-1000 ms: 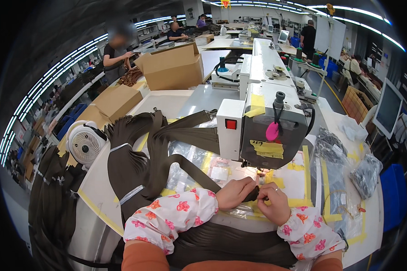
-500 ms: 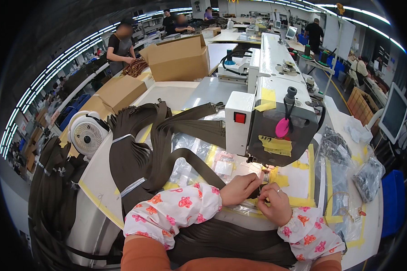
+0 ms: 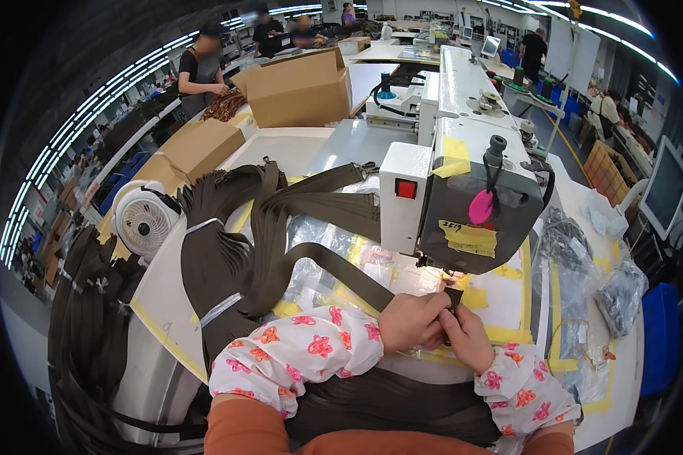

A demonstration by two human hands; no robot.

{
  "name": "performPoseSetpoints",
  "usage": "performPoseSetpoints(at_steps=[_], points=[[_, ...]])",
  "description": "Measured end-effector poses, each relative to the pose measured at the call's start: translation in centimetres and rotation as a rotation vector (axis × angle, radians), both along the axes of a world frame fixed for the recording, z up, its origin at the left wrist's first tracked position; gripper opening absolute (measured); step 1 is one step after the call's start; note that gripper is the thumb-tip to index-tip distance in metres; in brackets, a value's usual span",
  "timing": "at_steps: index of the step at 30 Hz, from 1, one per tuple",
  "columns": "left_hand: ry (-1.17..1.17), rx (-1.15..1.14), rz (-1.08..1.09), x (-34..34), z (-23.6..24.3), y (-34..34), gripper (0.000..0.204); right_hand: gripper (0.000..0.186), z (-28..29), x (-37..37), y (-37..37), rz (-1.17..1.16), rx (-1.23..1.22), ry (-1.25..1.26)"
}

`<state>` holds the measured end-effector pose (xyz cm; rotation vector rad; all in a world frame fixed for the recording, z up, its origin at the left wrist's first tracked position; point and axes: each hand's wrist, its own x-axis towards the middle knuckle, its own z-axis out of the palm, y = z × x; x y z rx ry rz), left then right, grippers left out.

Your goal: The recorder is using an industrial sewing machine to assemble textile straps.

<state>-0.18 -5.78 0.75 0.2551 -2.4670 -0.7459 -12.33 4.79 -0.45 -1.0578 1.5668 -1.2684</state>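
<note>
A long dark olive fabric strip (image 3: 341, 268) curves down from a banded bundle of such strips (image 3: 214, 262) to my hands. My left hand (image 3: 411, 321) is closed around the strip near its end. Fingers bent, my right hand (image 3: 467, 339) pinches the same end, and its thumb meets the left fingers. The dark tip of the strip sticks up between both hands, just below the lit needle area of a white and grey industrial sewing machine (image 3: 474, 197). Where the fingers overlap, part of the strip is hidden.
More dark strips (image 3: 387, 406) lie across my lap, with others hanging at the left beside a white fan (image 3: 146, 224). Cardboard boxes (image 3: 300, 95) stand behind. Plastic-wrapped parts (image 3: 621, 299) and a blue bin (image 3: 660, 341) are at the right. Several people work farther back.
My hands have come together, the right one turning inward with its thumb on the strip. The strip's end has risen into sight above the fingers.
</note>
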Motion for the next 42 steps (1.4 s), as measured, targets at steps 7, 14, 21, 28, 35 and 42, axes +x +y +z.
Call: performPoseSetpoints(at_steps=[7, 14, 21, 28, 35, 42], points=[[0.052, 0.219, -0.038, -0.1, 0.5, -1.0, 0.018, 0.031, 0.8, -1.7, 0.2, -0.051, 0.046, -0.133], [0.045, 0.528, -0.131, -0.4, -0.4, -1.5, 0.013, 0.029, 0.5, -1.8, 0.0, 0.099, 0.126, -0.276], [0.062, 0.186, -0.071, -0.3, -0.2, -1.4, 0.016, 0.027, 0.2, -1.6, -0.2, 0.003, 0.022, -0.267], [-0.061, -0.592, -0.065, 0.1, -0.4, -0.1, 0.038, 0.027, -0.4, -1.0, -0.3, -0.113, 0.040, -0.424], [-0.066, -0.179, -0.101, -0.1, -0.3, -0.8, 0.021, 0.031, -1.0, -1.4, -0.4, -0.090, -0.054, -0.118], [-0.190, 0.483, -0.184, -0.5, -0.4, -2.4, 0.015, 0.024, 0.3, -1.4, -0.1, -0.043, -0.108, 0.481]])
